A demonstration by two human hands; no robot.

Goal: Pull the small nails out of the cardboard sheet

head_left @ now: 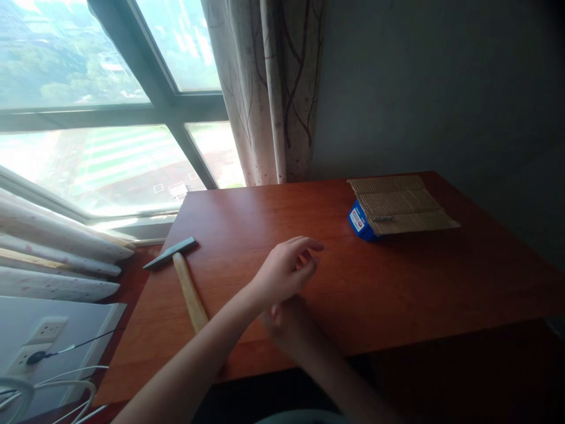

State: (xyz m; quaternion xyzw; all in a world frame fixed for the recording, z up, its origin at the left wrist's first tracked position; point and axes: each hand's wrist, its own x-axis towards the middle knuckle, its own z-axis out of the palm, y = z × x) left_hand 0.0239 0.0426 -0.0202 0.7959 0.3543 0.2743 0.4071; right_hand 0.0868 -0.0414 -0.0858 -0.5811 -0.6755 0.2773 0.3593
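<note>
This is looking like a home: curtains point(269, 88) are hanging by a window point(185, 107), a wooden table point(397, 282) is standing beside it, and a plug point(37, 357) is sitting in a socket point(20, 357).

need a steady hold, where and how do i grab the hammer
Probably the wooden handle, mid-length, from above: it lies exposed, slim and straight, with the metal head at the far end and the left forearm hiding the near one.
</note>
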